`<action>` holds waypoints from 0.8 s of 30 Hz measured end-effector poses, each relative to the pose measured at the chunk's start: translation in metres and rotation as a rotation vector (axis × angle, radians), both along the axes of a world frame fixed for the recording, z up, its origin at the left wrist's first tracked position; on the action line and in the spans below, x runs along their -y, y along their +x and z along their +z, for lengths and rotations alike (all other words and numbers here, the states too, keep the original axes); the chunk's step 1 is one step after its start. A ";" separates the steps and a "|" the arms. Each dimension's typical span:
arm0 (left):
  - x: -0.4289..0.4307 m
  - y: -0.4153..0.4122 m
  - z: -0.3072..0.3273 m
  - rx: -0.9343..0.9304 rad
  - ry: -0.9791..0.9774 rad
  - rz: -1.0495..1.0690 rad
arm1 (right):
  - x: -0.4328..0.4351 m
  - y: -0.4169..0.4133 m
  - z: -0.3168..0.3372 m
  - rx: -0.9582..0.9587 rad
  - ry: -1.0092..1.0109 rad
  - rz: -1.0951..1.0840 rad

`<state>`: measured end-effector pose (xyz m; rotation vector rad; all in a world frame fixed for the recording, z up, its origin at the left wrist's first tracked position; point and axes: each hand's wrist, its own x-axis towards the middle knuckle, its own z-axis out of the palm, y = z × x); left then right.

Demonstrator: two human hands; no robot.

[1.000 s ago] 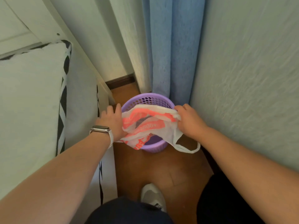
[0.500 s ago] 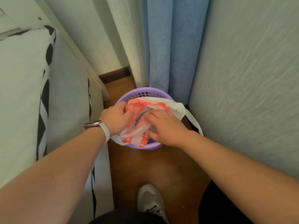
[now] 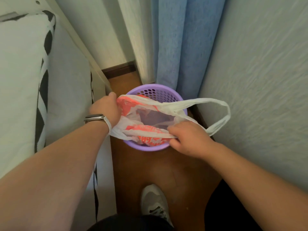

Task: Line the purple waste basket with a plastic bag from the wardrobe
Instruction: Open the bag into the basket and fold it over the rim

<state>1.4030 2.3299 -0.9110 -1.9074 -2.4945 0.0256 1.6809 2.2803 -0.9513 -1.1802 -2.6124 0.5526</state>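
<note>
Bed (image 3: 20,80) is crowding the left and the wall (image 3: 258,80) the right. Purple waste basket (image 3: 166,90) is sitting on the floor strip between them, just in front of the blue curtain (image 3: 180,47). Plastic bag (image 3: 133,105) is lying in it, mouth half open. Left hand (image 3: 105,109) is gripping the bag's left edge, fingers curled. Right hand (image 3: 188,139) is pinching the near edge. Best bet: stretch the edges outward and fold them over the rim, working from above, since side room is tight.

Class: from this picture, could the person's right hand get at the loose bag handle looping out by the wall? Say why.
Probably yes. The loose handle hangs free beside the right hand, nothing between them. But its grip is on the near edge of the plastic bag, so it must let go first.
</note>
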 end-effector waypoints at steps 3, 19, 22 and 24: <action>0.007 0.019 0.006 -0.026 0.035 -0.110 | -0.002 0.005 -0.004 0.036 0.007 -0.067; 0.061 0.044 0.012 -0.260 -0.193 -0.424 | 0.006 0.012 0.001 -0.158 -0.095 -0.248; 0.053 0.037 0.017 -0.303 -0.188 -0.444 | 0.004 0.013 -0.002 -0.128 -0.115 -0.241; 0.048 0.032 0.024 -0.339 -0.212 -0.535 | 0.004 0.015 -0.002 -0.140 -0.130 -0.228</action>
